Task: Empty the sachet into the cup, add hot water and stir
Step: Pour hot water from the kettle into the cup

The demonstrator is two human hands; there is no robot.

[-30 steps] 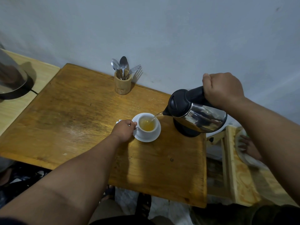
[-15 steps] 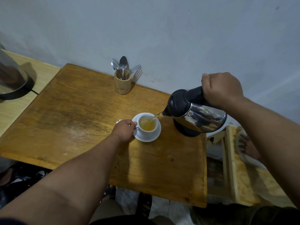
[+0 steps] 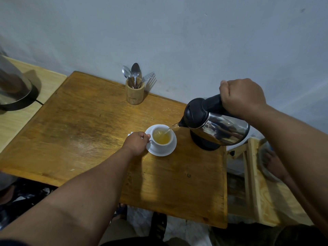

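While the right hand (image 3: 242,97) grips the tilted steel kettle (image 3: 215,127) pouring into the white cup (image 3: 162,139) on the wooden desk (image 3: 79,132), whose handle the left hand (image 3: 135,145) pinches, overfilling could scald fingers.

A worn wooden desk (image 3: 74,132) stands against the wall. On it sit a white saucer (image 3: 160,152) near the middle, a black kettle base (image 3: 204,145) to its right, and a wooden cutlery holder (image 3: 134,94) at the back edge.
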